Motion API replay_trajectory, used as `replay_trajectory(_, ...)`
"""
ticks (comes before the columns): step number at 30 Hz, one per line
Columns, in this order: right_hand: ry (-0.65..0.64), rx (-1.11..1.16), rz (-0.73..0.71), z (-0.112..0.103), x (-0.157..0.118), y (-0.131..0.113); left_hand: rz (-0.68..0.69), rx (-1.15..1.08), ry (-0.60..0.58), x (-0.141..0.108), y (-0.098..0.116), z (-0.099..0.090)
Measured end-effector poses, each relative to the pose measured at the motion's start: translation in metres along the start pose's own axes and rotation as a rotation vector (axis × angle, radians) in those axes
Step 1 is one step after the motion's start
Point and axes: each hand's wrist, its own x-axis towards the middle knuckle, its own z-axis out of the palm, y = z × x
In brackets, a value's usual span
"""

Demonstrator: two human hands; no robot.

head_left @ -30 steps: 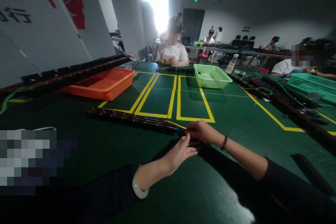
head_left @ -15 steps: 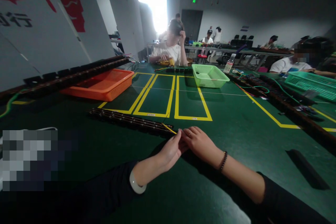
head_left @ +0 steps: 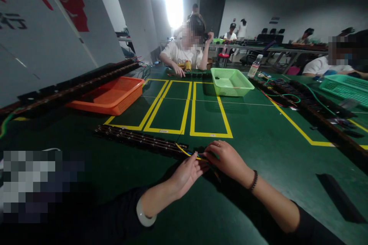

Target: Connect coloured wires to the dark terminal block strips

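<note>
A long dark strip assembly [head_left: 138,139] with metallic lines lies on the green table, slanting toward my hands. Yellow, blue and green wires [head_left: 184,151] come from its right end. My left hand [head_left: 188,172], palm partly up, pinches the wires between thumb and fingers. Just right of it, my right hand [head_left: 225,160] has its fingers bent over the same wires. The loose wire ends hang below the right fingers, dark and hard to make out.
An orange basket [head_left: 115,99] stands at the left beside a long dark assembly [head_left: 71,82]. Beyond yellow tape frames is a light green basket [head_left: 231,84]. A person [head_left: 186,51] sits opposite. More wired assemblies [head_left: 304,99] and a black strip [head_left: 340,197] lie at the right.
My hands have moved slightly apart, my right hand going right, and more of the wires now shows between them. The person opposite has lowered one hand toward the table.
</note>
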Motion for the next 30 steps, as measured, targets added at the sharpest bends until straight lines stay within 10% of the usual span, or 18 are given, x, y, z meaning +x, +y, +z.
replay_trajectory(17,-0.275,0.344,0.291,-0.001,0.002,0.016,-0.037,-0.028,-0.031,-0.001,0.005,-0.001)
replay_trajectory(30,-0.131,-0.011,-0.080,0.007,0.001,-0.005,-0.040,-0.049,0.012,0.001,0.003,-0.001)
